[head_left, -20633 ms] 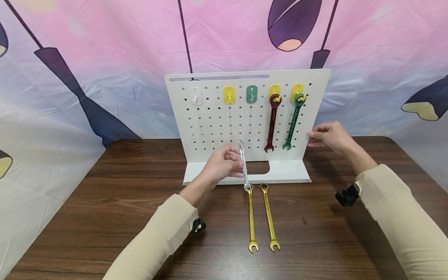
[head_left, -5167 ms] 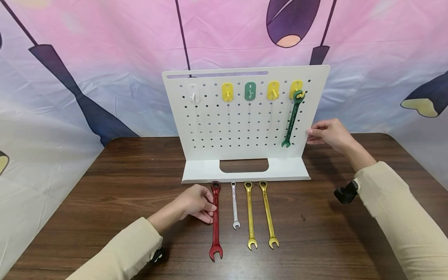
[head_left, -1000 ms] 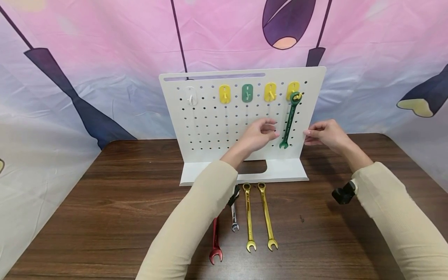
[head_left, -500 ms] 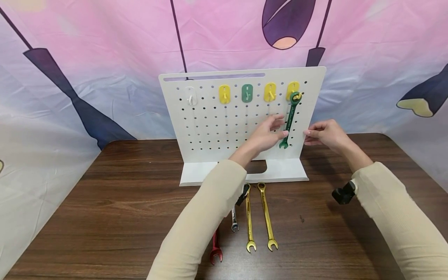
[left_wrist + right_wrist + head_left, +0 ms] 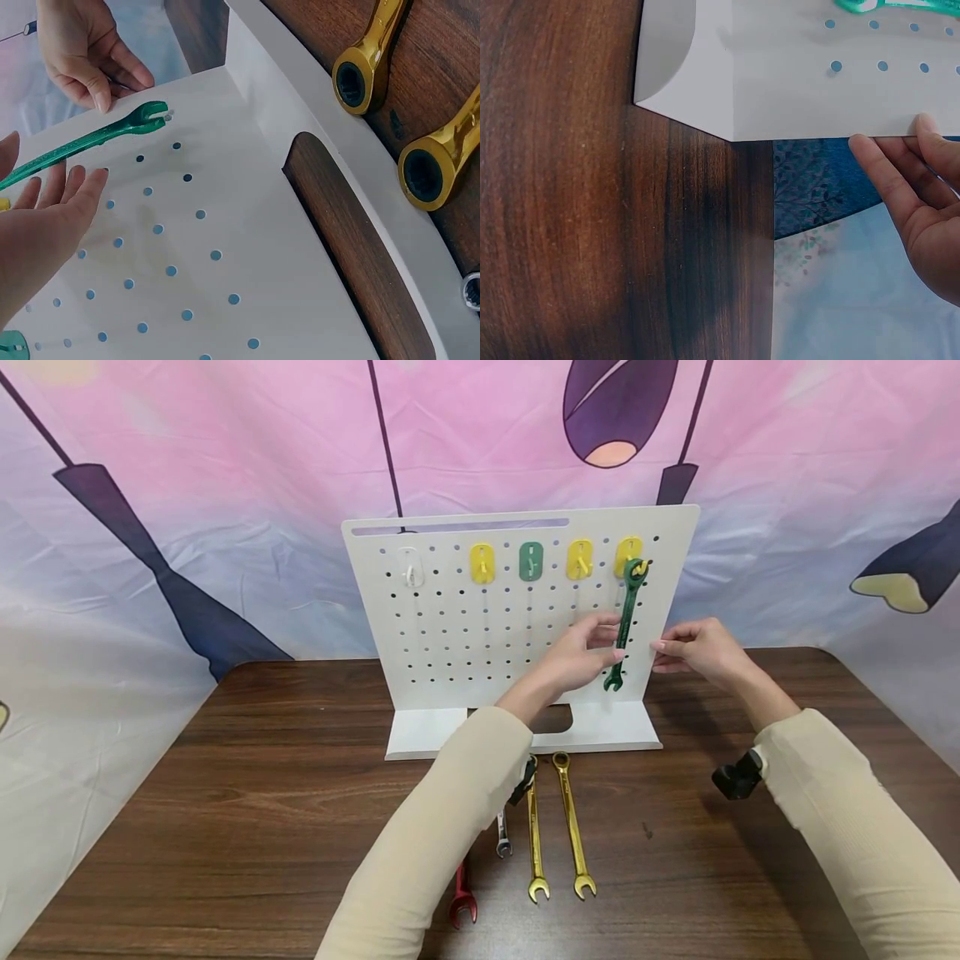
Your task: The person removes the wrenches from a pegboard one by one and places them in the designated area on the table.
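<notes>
A green combination wrench (image 5: 628,602) hangs by its ring end from the rightmost yellow hook (image 5: 626,547) on the white pegboard (image 5: 442,695). My left hand (image 5: 572,662) pinches its lower shank, thumb in front and fingers behind. In the left wrist view the wrench's open end (image 5: 142,120) stands out over the board. At the board's right edge, my right hand (image 5: 705,650) pinches the edge between thumb and fingers; the right wrist view shows the thumb (image 5: 928,131) on the front face.
Two gold wrenches (image 5: 573,827), a silver one (image 5: 503,842) and a red one (image 5: 462,906) lie before the board, partly under my left forearm (image 5: 442,827). Bare hooks, white (image 5: 411,568), yellow (image 5: 482,564), green (image 5: 531,562) and yellow (image 5: 580,560), line the board.
Since the oldest frame, the silver and red wrenches have come down onto the table. Within the last second my left hand moved right and took hold of the green wrench, whose lower end shifted slightly.
</notes>
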Demonstrator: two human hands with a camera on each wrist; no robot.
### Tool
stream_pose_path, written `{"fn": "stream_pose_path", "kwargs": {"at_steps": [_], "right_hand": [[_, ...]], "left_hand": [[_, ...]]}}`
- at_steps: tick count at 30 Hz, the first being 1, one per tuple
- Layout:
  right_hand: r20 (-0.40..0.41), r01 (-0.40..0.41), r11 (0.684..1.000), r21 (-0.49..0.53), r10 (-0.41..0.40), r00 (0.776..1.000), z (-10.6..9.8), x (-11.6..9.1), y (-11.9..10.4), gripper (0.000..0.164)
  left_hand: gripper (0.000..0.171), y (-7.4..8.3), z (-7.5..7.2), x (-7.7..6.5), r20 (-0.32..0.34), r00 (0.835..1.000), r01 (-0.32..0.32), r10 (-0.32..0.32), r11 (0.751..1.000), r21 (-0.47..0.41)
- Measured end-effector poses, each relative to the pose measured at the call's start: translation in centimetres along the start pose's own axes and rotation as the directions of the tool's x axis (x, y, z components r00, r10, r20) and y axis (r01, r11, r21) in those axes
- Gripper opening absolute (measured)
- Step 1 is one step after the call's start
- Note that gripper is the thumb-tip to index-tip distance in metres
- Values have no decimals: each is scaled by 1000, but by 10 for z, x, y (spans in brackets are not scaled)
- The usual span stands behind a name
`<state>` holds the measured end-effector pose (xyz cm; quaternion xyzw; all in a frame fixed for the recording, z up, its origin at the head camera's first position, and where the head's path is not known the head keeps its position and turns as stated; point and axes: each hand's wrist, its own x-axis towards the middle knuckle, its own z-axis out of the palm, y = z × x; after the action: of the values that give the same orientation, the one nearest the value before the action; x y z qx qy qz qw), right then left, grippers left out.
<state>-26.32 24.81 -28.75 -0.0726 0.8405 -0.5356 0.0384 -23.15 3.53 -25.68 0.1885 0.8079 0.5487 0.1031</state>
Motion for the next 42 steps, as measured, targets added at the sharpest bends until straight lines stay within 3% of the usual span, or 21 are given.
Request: {"fn": "stream_pose_path", "kwargs": {"at_steps": [8, 16, 42], "right_hand": [[-4, -5, 1000, -25, 5, 1000, 0, 0, 0, 29], [-5, -8, 999, -40, 8, 1000, 0, -1, 1, 29], [15, 1, 1000, -6, -1, 1000, -2, -1, 1, 27]], "left_hand": [[35, 2, 5, -2, -67, 998, -10, 9, 1000, -14], [26, 5, 12, -5, -95, 993, -70, 65, 996, -52], [16, 30, 13, -16, -47, 995, -93, 86, 976, -196]]}}
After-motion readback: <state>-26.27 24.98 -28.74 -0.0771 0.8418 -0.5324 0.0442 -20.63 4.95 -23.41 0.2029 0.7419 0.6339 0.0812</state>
